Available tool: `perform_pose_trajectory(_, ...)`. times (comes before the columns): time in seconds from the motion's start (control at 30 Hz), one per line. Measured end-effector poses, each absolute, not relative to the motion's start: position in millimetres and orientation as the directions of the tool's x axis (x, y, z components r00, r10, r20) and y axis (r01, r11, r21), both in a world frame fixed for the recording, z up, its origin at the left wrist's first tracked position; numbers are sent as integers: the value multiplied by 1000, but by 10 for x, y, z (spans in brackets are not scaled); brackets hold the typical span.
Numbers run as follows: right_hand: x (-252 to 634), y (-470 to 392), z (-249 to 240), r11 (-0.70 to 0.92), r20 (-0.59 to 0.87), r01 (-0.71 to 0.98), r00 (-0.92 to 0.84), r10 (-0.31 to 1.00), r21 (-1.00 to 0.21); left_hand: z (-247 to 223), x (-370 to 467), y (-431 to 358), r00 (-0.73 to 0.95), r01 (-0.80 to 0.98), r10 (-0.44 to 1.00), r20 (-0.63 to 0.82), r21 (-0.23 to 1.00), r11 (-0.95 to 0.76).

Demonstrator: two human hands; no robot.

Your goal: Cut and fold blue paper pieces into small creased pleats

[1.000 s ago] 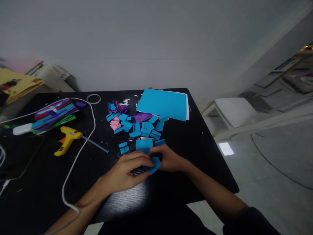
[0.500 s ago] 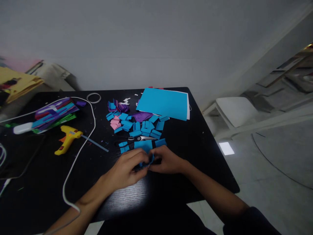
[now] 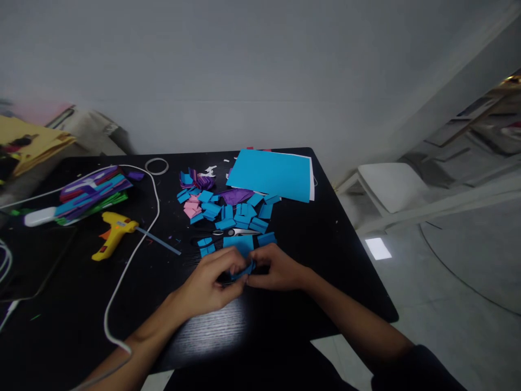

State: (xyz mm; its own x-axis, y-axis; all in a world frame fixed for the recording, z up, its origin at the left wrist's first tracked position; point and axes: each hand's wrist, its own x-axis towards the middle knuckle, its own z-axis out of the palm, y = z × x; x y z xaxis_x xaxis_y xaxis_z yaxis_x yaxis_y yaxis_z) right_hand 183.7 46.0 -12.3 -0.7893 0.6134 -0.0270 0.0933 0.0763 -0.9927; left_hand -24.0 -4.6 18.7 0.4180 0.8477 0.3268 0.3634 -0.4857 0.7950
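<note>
Between my left hand [image 3: 217,279] and my right hand [image 3: 274,267] is a small folded piece of blue paper [image 3: 244,270]. Both hands pinch it near the table's front edge, and the fingers hide part of it. Just beyond them lies a flat blue paper strip [image 3: 239,244], partly covered by my left fingers. Scissors [image 3: 238,232] rest behind that strip, their black handles to the left. Several folded blue paper pieces [image 3: 243,215] are heaped farther back, beside some pink folded pieces [image 3: 192,206].
Left of my hands lies a yellow glue gun [image 3: 116,233] with a glue stick. A white cable [image 3: 134,255] runs across the table and over my left forearm. Blue sheets [image 3: 271,174] lie at the back right. A white stool [image 3: 391,184] stands beyond the table's right edge.
My fingers have shifted slightly around the small blue paper, which now sits flatter between them. Everything else on the table stays in place; the view has tilted a little.
</note>
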Motion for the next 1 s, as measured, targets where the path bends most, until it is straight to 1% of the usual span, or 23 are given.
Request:
perform_pose_trajectory(0.13,1816,464,-80,63,33,7,-783,621,-998,171,-232,-57,407,397,860,307,789,-469)
perform_pose_trajectory(0.2,1810,469,-62,74,51,-6,-782,621,-997,162,-231,-59,402,398,861,312,788,-471)
perform_pose_trajectory(0.33,1819,476,-70,103,25,52,-776,631,-993,171,-224,-54,382,329,852,358,809,-487)
perform_pose_trajectory(0.47,1824,471,-101,98,-3,79,-793,609,-992,201,-209,-61,342,243,851,398,838,-489)
perform_pose_trajectory(0.7,1827,480,-102,114,10,72,-800,600,-991,193,-217,-62,305,246,872,382,853,-460)
perform_pose_trajectory(0.87,1848,503,-92,172,29,90,-810,586,-981,230,-300,-38,358,278,855,376,831,-482)
perform_pose_trajectory(0.93,1847,502,-85,189,52,75,-805,591,-979,262,-350,-30,425,254,824,376,824,-507)
perform_pose_trajectory(1.0,1843,497,-78,250,102,70,-784,613,-966,291,-394,-24,500,229,802,328,843,-487)
